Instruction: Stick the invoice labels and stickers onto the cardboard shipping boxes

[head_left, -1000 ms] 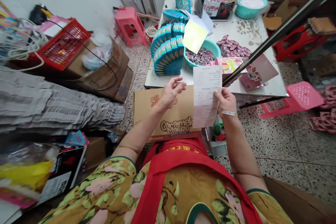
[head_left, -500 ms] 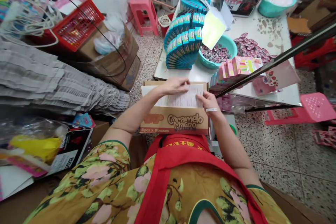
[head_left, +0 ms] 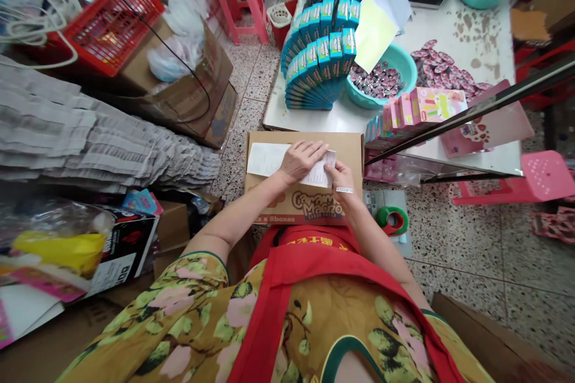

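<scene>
A white printed paper slip (head_left: 269, 160) lies flat on top of a brown cardboard box (head_left: 348, 146) marked with a brand name, standing on the floor in front of me. My left hand (head_left: 303, 158) presses palm-down on the middle of the slip with fingers spread. The slip's right end is pinned by the fingers of my right hand (head_left: 341, 178); a small white sticker sits on that wrist.
A white table (head_left: 471, 42) behind the box holds fanned stacks of teal packets (head_left: 318, 57), a teal bowl of wrapped sweets (head_left: 381, 81) and pink boxes (head_left: 422, 106). A tape dispenser (head_left: 393, 219) sits right of the box. Grey flattened cartons (head_left: 90, 143) pile up at the left.
The slip, held upright in my right hand a second ago, was laid across the box top. My left hand came down flat onto it. My view tilted down.
</scene>
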{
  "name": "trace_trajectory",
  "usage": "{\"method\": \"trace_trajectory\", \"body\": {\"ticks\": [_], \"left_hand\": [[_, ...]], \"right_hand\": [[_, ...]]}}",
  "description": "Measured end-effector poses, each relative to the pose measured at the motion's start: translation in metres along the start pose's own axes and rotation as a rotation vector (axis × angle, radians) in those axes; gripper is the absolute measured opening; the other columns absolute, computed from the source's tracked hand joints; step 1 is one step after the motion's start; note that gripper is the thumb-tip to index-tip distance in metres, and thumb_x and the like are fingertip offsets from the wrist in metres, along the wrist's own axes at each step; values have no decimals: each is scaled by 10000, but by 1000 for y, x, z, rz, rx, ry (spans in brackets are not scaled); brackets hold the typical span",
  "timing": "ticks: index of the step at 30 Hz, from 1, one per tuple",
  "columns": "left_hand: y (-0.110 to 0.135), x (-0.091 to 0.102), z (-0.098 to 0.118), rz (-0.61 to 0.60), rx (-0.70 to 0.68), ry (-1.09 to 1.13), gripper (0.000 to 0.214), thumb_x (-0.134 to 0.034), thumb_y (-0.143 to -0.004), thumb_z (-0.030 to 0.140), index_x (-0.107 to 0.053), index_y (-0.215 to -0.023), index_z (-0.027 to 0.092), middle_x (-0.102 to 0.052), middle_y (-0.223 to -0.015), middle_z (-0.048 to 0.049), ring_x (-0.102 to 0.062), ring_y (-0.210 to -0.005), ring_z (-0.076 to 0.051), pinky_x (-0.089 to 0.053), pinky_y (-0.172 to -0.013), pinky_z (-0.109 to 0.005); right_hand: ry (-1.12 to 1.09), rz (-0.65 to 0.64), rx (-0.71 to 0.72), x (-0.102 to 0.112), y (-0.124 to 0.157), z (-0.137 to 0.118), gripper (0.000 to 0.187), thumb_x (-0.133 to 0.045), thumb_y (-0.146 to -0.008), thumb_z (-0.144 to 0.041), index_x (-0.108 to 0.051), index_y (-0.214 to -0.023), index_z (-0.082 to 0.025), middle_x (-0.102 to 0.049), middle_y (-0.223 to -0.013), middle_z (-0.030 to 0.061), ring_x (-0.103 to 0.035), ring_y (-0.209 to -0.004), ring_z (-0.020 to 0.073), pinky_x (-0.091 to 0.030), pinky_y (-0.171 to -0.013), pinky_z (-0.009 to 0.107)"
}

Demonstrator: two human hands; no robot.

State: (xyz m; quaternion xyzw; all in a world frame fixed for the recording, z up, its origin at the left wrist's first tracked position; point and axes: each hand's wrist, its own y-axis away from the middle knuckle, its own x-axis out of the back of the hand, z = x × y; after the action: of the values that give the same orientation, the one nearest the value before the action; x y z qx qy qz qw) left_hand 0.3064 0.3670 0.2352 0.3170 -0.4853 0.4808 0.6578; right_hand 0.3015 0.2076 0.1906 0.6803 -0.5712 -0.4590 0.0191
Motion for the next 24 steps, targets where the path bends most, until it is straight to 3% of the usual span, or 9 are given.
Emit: {"method": "trace_trajectory", "body": {"ticks": [10, 15, 19, 24], "left_hand": [[3, -12, -22, -104, -59, -14, 407, -431, -1027, 325, -625, -1369, 222, -631, -1378, -144, -620, -1156, -273, -441, -986, -450], [-4, -16, -19, -59, 12, 1, 435, -461, -1023, 404, -617, -1376, 203, -707, -1196, -149, -624, -1075, -256, -407, -982, -428], [1, -18, -20, -26, -37, 32, 369, -436, -1034, 329, -666, -1309, 243, -677, -1293, -129, -614, -1155, -246, -354, -1068, -450], [9, -21, -27, -24, 36, 90, 336, -445, -1030, 362, -722, -1173, 239, -691, -1274, -114, -626, -1136, -230, -409, -1002, -404]], "right_hand": [[-31, 26, -29, 1, -12, 17, 478, -916, -460, -413, -674, -803, -184, -725, -716, 34, -707, -945, 299, -595, -796, 416], [4, 38, -11, 0, -15, 20, 508, -900, -493, -472, -692, -856, -184, -717, -719, 17, -707, -856, 259, -582, -756, 380], [-21, 41, -17, -6, -14, 26, 493, -891, -497, -482, -680, -838, -195, -707, -702, 1, -696, -805, 243, -571, -730, 364], [-75, 27, -114, -9, -16, 29, 457, -855, -540, -497, -644, -811, -195, -678, -685, -3, -669, -744, 211, -537, -664, 311]]}}
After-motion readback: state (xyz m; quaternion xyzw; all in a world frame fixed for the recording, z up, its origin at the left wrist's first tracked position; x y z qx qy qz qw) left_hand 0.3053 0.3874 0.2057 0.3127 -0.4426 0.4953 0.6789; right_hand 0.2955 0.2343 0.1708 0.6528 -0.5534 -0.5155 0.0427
